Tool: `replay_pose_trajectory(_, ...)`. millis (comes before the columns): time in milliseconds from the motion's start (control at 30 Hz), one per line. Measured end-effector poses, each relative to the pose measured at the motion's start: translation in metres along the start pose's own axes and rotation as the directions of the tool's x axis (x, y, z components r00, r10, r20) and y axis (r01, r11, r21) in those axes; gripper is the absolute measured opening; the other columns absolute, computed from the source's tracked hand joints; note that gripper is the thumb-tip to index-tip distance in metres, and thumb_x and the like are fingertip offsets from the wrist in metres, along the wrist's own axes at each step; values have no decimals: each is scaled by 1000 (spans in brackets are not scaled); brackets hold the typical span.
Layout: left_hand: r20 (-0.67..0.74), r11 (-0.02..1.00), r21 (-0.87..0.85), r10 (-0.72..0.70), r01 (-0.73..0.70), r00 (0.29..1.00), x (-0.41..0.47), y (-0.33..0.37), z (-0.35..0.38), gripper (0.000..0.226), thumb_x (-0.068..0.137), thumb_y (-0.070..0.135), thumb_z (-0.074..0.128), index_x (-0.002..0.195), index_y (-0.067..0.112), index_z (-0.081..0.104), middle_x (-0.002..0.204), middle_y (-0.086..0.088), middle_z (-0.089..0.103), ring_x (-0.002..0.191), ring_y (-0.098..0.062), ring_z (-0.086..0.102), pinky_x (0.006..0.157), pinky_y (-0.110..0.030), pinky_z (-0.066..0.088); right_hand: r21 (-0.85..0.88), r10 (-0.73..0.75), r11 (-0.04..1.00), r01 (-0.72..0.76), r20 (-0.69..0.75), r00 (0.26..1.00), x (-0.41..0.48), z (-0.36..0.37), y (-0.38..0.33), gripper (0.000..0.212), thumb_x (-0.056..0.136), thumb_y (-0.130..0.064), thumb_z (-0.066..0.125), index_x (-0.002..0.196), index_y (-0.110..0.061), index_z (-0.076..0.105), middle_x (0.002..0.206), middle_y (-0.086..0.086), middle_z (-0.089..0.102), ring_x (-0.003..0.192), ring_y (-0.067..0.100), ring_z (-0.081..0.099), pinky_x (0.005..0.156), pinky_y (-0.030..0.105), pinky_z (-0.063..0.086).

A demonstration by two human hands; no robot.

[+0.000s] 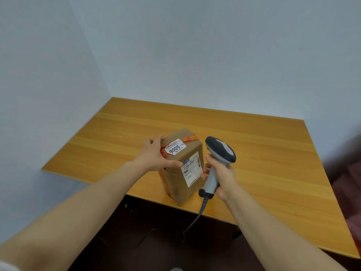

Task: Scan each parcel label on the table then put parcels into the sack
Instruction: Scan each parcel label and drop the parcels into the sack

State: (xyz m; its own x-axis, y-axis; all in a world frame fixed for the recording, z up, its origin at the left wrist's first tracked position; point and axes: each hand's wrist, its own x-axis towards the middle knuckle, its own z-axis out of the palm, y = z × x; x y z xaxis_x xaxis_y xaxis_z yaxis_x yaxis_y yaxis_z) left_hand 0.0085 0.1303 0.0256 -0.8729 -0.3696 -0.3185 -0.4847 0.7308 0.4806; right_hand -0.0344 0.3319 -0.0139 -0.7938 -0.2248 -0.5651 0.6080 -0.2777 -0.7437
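Brown cardboard parcel (175, 184) stood upright on the table (263, 153), close to its near edge, in your head view. Your left hand (154, 156) gripped the parcel's top left edge, thumb curled onto the face bearing the shipping label (192, 169). Just right of the parcel, your right hand (224, 175) was wrapped round the scanner (220, 150). On the parcel's top lay a white sticker (175, 149).

left grip (154, 155) clasping, thumb forward | right grip (222, 174) fisted, clasping | forearms (93, 198) outstretched
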Motion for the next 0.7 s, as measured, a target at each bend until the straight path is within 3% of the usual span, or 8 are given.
replay_pose_trajectory(133,68,995,91,-51,45,996,-9,-6,10,121,54,88,48,146,46,-18,147,-17,11,135,-40,30,102,-45,43,-98,51,994,-40,117,992,-7,6,3,32,80,-27,78,107,-12,68,99,12,72,83,27,69,61,36,55)
replay_pose_trajectory(233,102,997,80,-21,13,995,-13,-3,9,120,62,78,60,141,50,-27,148,-20,14,134,-43,32,81,-36,53,-136,45,990,-22,168,985,-6,7,-4,30,80,-24,78,106,-16,68,107,15,69,88,26,65,74,42,56)
replay_pose_trajectory(333,179,998,58,-13,3,984,-11,4,4,134,58,68,73,137,49,-33,158,-15,0,143,-39,18,92,-41,49,-198,50,980,-17,165,985,-7,0,-6,35,78,-22,79,110,-14,68,108,15,68,89,26,62,75,42,54)
replay_pose_trajectory(433,248,991,-98,-59,86,967,-4,13,0,137,59,64,78,139,47,-32,147,-15,31,109,-38,60,61,-38,59,-161,78,985,-57,128,989,-15,-12,2,33,78,-19,78,109,-13,68,95,10,68,83,27,62,66,39,54)
replay_pose_trajectory(500,253,985,-119,-94,127,963,1,20,3,114,75,65,65,146,39,-21,119,-21,58,74,-31,72,56,-38,60,-150,140,982,-117,150,979,-23,-18,8,30,78,-21,78,105,-14,68,94,11,68,84,29,63,74,48,54)
replay_pose_trajectory(533,208,991,-75,-95,112,974,4,25,2,99,82,64,58,150,34,-9,109,-20,62,68,-30,72,58,-38,60,-165,162,977,-135,164,973,-26,-20,10,34,75,-24,79,105,-13,68,96,12,68,86,30,63,78,52,54)
replay_pose_trajectory(600,70,989,136,-67,57,995,16,32,-5,77,87,61,53,146,22,22,118,-16,57,89,-30,68,73,-40,58,-181,181,972,-150,172,968,-29,-19,14,46,68,-28,81,108,-13,66,100,12,66,90,31,63,76,52,55)
replay_pose_trajectory(700,-14,936,351,13,-7,1000,34,37,-18,81,76,61,67,140,21,38,153,-15,15,139,-34,26,108,-45,32,-125,155,983,-135,169,973,-30,-14,15,46,67,-28,82,107,-13,67,106,13,65,100,36,62,76,51,56)
